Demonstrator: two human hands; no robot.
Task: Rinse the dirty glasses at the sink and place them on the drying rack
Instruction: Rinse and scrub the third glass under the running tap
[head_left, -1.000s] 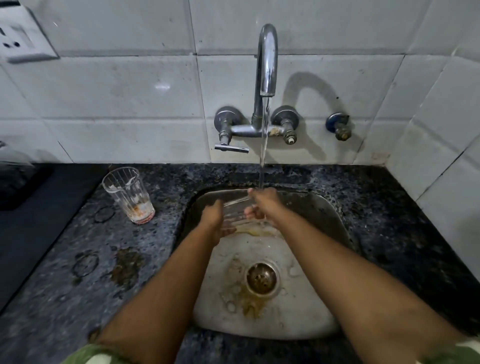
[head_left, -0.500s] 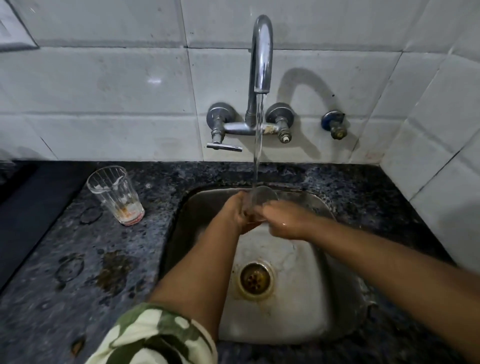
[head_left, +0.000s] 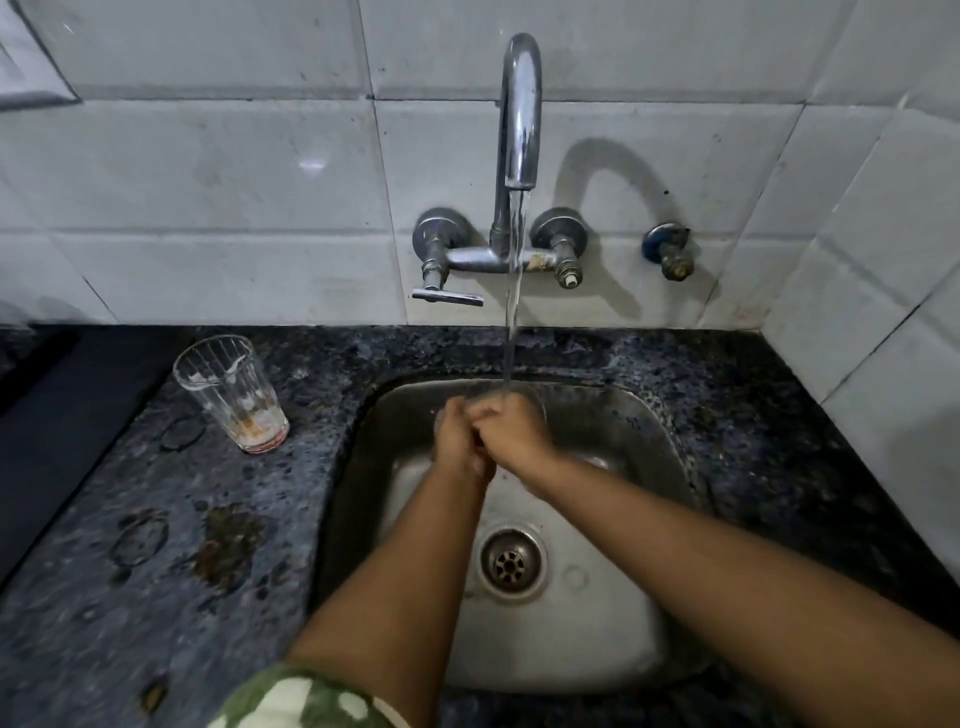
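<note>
Both hands meet under the tap (head_left: 521, 111), over the back of the sink (head_left: 644, 457). The left hand (head_left: 457, 441) and right hand (head_left: 511, 428) are closed and pressed against each other around a clear glass (head_left: 535, 405), of which only a faint rim shows just beyond the right knuckles; the grip itself is hidden, so I cannot tell which fingers carry it. The stream (head_left: 511, 312) lands right at the hands. To rinse well, the mouth should tilt up into the stream so water fills and flushes the inside, then the glass should turn in the left hand while the right rubs wall and base. Wet glass is slippery, so one hand ought to stay wrapped firmly. A second glass (head_left: 231, 392) with orange dregs stands upright on the counter (head_left: 156, 545), well left of the left hand, not yet rinsed. No drying rack is in view.
</note>
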